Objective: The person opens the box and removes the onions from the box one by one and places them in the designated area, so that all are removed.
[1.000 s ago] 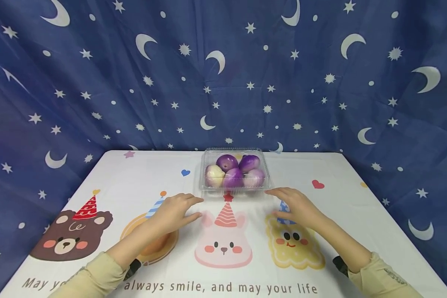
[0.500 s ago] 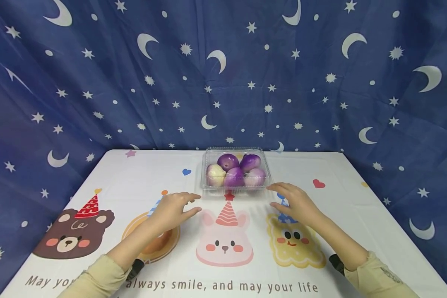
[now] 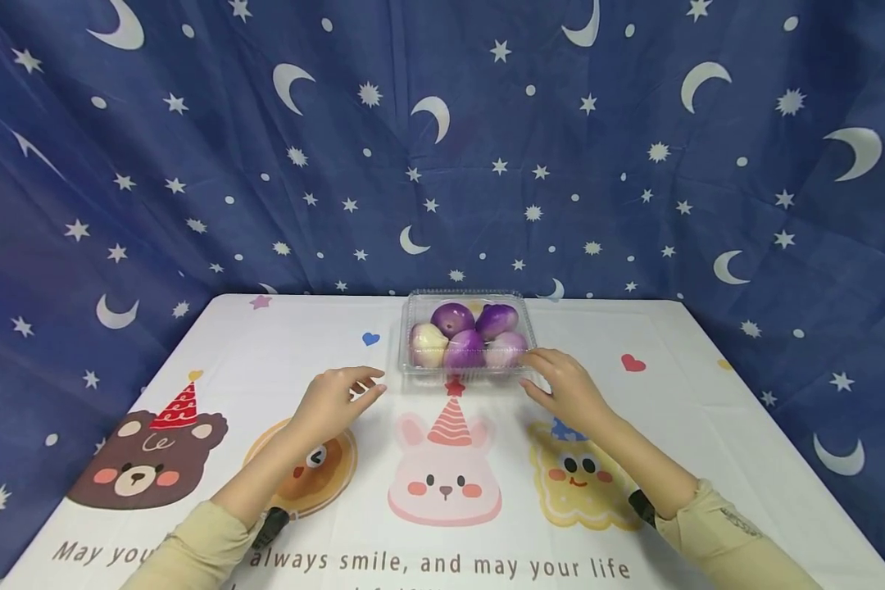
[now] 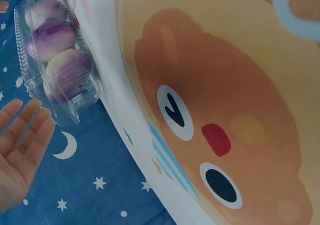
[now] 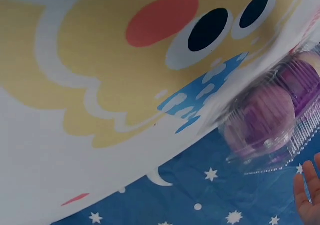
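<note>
A clear plastic clamshell box point(image 3: 428, 373) stands closed near the table's far edge. Inside are several onions point(image 3: 465, 351), mostly purple, one of them whitish. My right hand point(image 3: 568, 393) is by the front right corner, its fingertips overlapping the box's edge; whether they touch it I cannot tell. To the front left, my left hand point(image 3: 335, 401) hovers apart from the box with relaxed fingers and nothing in it. The left wrist view shows the left hand point(image 4: 22, 150) close to the box's corner. In the right wrist view only part of the right hand point(image 5: 310, 190) appears.
A white tablecloth point(image 3: 324, 328) printed with cartoon animals, hearts and lettering covers the table. Just behind the box hangs a blue curtain point(image 3: 472, 123) with moons and stars, which also runs along both sides.
My right hand has moved slightly forward and left, up to the box's corner. My left hand has shifted a little forward and to the left. The box has stayed in place.
</note>
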A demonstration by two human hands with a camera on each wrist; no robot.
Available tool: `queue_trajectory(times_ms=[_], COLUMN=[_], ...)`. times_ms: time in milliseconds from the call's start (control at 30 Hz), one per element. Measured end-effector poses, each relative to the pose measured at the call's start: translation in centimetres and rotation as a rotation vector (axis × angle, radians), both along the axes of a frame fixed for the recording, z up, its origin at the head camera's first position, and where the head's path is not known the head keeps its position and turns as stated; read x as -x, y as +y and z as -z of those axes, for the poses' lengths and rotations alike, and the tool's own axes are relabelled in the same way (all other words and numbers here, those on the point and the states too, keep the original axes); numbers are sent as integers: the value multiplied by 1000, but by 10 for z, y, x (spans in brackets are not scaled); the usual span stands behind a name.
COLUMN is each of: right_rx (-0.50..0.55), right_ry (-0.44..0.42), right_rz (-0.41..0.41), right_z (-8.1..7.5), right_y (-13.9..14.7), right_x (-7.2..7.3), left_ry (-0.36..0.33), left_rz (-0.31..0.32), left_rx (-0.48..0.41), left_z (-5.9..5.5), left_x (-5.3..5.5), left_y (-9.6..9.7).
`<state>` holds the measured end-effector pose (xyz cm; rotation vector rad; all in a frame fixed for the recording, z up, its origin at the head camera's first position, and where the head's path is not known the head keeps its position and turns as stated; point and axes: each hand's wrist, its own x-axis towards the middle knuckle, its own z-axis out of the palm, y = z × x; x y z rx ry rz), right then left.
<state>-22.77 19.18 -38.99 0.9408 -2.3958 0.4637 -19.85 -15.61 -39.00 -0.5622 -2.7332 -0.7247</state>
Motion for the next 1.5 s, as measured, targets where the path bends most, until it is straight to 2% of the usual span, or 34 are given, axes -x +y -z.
queue_trajectory(times_ms=[167, 367, 667, 900, 967, 1133, 1200, 1333, 1500], right_rx=[12, 33, 26, 0, -2, -14, -25, -48, -103], right_ry=[36, 56, 1, -11, -16, -38, -49, -68, -92], right_rz=[-16, -52, -79, -83, -80, -86, -91, -106, -131], right_z=[1, 1, -2, -2, -2, -4, -6, -8, -12], right_y=[-7, -21, -41, -51, -54, -64, -69, -81, -98], right_x=[4, 12, 17, 22, 23, 27, 29, 35, 43], left_ry=[-22, -72, -222, -285, -376, -724, -810, -890, -942], left_rz=[-6, -34, -56, -63, -45, 4, 4, 7, -29], left_rx=[-10, -32, -269, -327, -416, -803, -906, -995, -1171], left_z=[3, 10, 21, 25, 26, 29, 31, 33, 34], left_x=[4, 15, 34, 44, 48, 60, 63, 63, 60], left_y=[-2, 2, 13, 17, 17, 17, 16, 17, 18])
